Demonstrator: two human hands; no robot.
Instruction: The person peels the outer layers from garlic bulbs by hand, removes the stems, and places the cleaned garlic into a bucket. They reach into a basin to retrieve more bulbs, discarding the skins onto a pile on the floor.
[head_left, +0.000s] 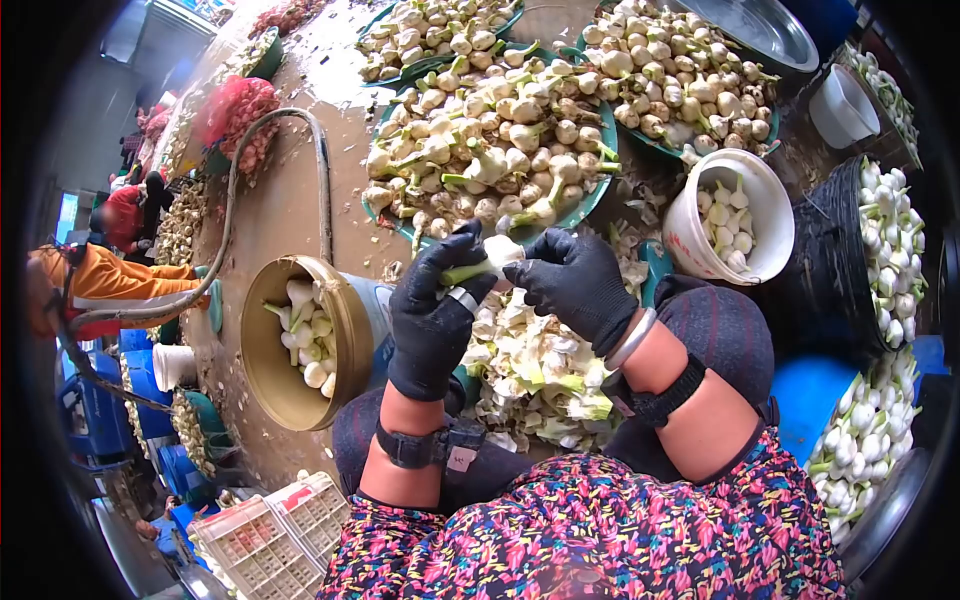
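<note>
Both hands, left (432,318) and right (577,285), grip one bulb (500,252). Some peeled ones fill the bucket (690,235); big heaps (490,150) wait.

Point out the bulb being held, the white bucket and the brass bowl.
bulb (503,250): head view, on the white body between the gloved hands.
white bucket (682,225): head view, on its left outer wall.
brass bowl (352,330): head view, on its right rim.

floor: wet brown concrete (285,215) | daylight | blue crates (95,415) left
</note>
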